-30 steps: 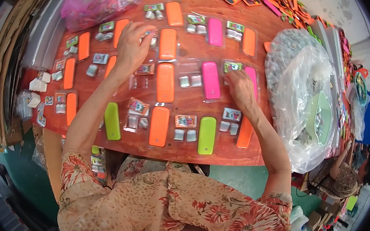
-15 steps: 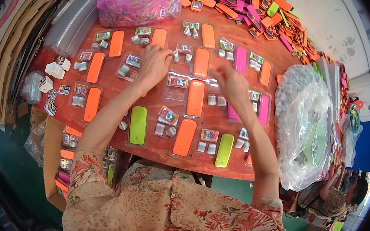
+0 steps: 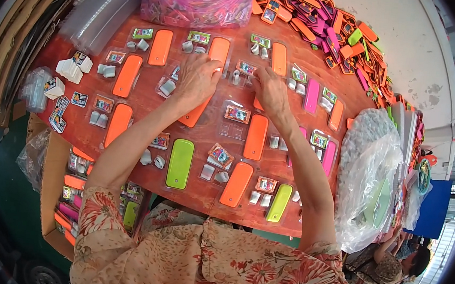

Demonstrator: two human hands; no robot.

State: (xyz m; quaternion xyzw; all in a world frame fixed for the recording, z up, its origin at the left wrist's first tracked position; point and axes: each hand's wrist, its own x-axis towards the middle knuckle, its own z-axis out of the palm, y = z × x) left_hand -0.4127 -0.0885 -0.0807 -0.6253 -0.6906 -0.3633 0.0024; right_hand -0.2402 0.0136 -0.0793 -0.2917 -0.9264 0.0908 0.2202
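My left hand [image 3: 194,81] hovers over the tabletop with its fingers closed; a small white piece [image 3: 218,69] shows at the fingertips. Below its wrist an orange phone-shaped case [image 3: 194,114] is partly covered. My right hand [image 3: 270,94] bends down over a clear blister tray [image 3: 233,95], fingers pinched at the tray's small compartments; what they grip is hidden. Between both hands stands a white roll [image 3: 236,77] in that tray, under a colourful small packet [image 3: 245,68]. A filled tray with an orange case [image 3: 256,137] lies just nearer me.
Several similar trays with green [image 3: 180,164], orange and pink cases cover the red table. A pink bag of packets [image 3: 197,2] stands at the back, beside piled phone-shaped pieces [image 3: 326,25]. Plastic wrap [image 3: 369,172] lies right; card stacks [image 3: 70,70] left; a carton [image 3: 50,190] below.
My right hand has moved in toward the tray and closed over its compartments. My left hand has pulled slightly away from the white rolls. The whole view has shifted a little.
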